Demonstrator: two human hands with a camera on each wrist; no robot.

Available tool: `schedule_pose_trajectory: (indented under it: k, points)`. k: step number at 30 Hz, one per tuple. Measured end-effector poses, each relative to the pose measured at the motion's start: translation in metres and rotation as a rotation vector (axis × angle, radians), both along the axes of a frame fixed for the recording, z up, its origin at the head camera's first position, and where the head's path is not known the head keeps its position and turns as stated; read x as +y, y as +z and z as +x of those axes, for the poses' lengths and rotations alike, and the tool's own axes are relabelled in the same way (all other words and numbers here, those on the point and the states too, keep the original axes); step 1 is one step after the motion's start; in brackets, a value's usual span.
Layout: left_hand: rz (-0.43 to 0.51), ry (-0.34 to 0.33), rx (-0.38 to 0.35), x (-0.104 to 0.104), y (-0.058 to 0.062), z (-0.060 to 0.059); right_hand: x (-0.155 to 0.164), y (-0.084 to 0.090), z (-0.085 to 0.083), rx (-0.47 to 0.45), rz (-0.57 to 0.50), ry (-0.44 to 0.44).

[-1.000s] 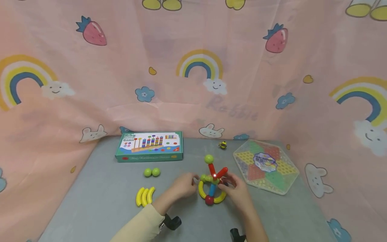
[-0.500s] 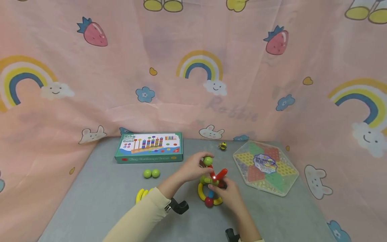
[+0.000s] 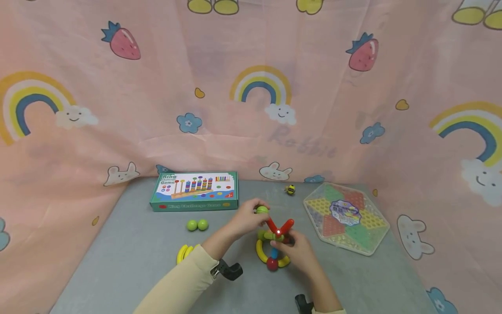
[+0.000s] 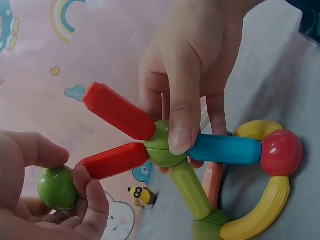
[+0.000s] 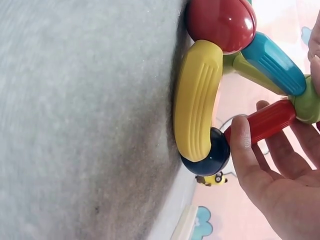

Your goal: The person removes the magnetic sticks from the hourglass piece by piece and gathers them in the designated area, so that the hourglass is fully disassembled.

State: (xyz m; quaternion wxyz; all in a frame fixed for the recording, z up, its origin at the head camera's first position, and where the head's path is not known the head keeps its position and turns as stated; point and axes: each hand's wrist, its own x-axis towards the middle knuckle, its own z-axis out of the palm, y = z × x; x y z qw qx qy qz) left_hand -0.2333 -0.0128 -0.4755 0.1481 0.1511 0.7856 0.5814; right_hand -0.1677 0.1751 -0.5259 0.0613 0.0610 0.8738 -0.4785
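Both hands (image 3: 270, 235) gripping toy pieces (image 3: 274, 244)

A game box (image 3: 194, 190) lies at the tabletop's (image 3: 129, 253) back edge, a six-sided board (image 3: 347, 216) at its right edge, two green balls (image 3: 197, 225) between.

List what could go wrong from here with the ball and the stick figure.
1. The green ball is only pinched by the left hand at its fingertips; it may slip and roll across the table.
2. The right hand steadies the toy structure mainly with a thumb on the green hub; pulling sideways could snap the red sticks off or tip it.
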Motion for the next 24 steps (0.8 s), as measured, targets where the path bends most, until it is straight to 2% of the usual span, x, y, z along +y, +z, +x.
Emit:
schedule_pose_trajectory:
  k: [7,15,20,24]
  points:
    - [0.063,0.019,-0.047,-0.001,-0.003,0.000,0.000,0.002,0.001,-0.005,0.004,0.009]
    - [0.119,0.048,-0.078,-0.008,0.002,0.005,0.000,0.002,0.000,0.002,0.012,0.005]
    - [0.042,0.080,-0.033,-0.021,0.006,0.006,-0.001,0.000,0.000,-0.001,0.021,0.004]
    - [-0.032,0.126,0.048,-0.032,0.009,0.006,-0.001,0.000,0.001,-0.005,0.031,-0.001]
